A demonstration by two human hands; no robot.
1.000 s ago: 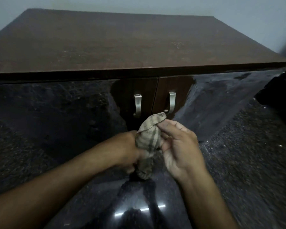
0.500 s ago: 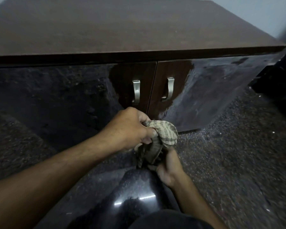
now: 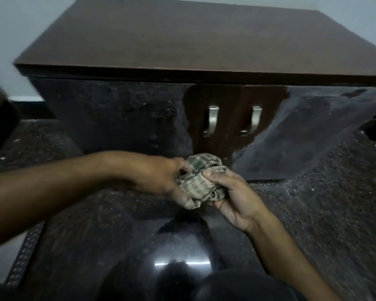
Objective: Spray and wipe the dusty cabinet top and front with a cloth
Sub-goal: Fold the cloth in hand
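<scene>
My left hand (image 3: pixel 161 181) and right hand (image 3: pixel 232 192) are together, both gripping the bunched cloth (image 3: pixel 201 178) between them. Just beyond is the cabinet (image 3: pixel 204 40), its handles (image 3: pixel 213 120) above my knuckles; I judge wiping remains, and no spray is visible.

Bunched checked cloth (image 3: pixel 201 178) in both hands' grip, left hand (image 3: pixel 161 178) and right hand (image 3: pixel 234 196), before cabinet (image 3: pixel 204 40).
</scene>
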